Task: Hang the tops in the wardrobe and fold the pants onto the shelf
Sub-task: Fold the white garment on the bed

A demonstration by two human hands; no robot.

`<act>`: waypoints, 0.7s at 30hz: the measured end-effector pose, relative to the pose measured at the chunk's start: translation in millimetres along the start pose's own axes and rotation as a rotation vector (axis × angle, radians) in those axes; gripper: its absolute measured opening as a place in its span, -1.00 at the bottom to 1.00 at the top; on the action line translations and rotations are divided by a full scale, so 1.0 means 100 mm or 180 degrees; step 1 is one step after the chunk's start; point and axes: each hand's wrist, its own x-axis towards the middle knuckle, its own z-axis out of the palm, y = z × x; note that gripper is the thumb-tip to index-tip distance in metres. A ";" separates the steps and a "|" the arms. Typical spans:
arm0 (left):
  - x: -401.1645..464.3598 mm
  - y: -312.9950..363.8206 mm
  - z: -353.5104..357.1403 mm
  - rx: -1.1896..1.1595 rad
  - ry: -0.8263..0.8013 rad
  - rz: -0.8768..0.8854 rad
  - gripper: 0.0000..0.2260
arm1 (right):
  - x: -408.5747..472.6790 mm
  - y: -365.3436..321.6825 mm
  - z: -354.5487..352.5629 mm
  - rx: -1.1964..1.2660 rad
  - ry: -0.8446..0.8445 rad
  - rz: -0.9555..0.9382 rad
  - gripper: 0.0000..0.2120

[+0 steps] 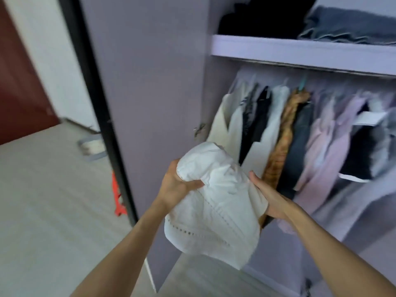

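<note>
Both hands clamped on one bunched white garment (pixel 216 202), held before open wardrobe: left hand (pixel 175 185) grips its upper fold, right hand (pixel 270 200) its far edge. Shelf (pixel 300 50) above carries two folded piles; hanging tops (pixel 287 133) too blurred to count.

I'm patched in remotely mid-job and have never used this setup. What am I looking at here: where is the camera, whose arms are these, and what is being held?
There is no robot. One wide-angle camera sits on a person's head, looking forward and down, so the two bare arms coming in from the bottom are that person's own. The left hand and the right hand both grip a bunched white garment with a dotted stitched trim, held in front of an open lilac wardrobe. Inside, tops hang close together on a rail. On the shelf above it lie a black folded pile and a grey-blue folded pile. The picture is motion-blurred, so I cannot tell whether the white garment is a top or pants.
</note>
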 end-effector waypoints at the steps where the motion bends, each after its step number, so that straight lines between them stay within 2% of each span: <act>1: 0.10 0.05 0.07 -0.0044 0.0009 0.0021 -0.47 | -0.05 -0.07 -0.05 0.0106 0.0094 -0.0107 -0.31; 4: 0.45 0.24 0.39 -0.0226 -0.0059 0.0105 -0.38 | -0.25 -0.30 -0.22 0.0175 0.0267 -0.0604 -0.21; 10: 0.98 0.86 1.02 -0.0664 -0.0119 0.0323 -0.43 | -0.60 -0.82 -0.56 -0.0160 0.1237 -0.1320 -0.40; 12: 1.13 1.12 1.25 -0.0857 -0.0233 0.0389 -0.39 | -0.72 -1.08 -0.69 -0.0353 0.1704 -0.1723 -0.53; 14: 1.27 1.40 1.45 -0.1040 -0.0309 0.0575 -0.42 | -0.82 -1.39 -0.83 -0.0556 0.2089 -0.2120 -0.55; 17: 1.43 1.93 1.76 -0.1309 -0.0362 0.0806 -0.42 | -1.01 -1.92 -1.09 -0.0975 0.2536 -0.2593 -0.42; 21: 1.67 2.66 2.22 -0.1585 -0.0612 0.1086 -0.43 | -1.28 -2.61 -1.52 -0.1422 0.2749 -0.3065 -0.18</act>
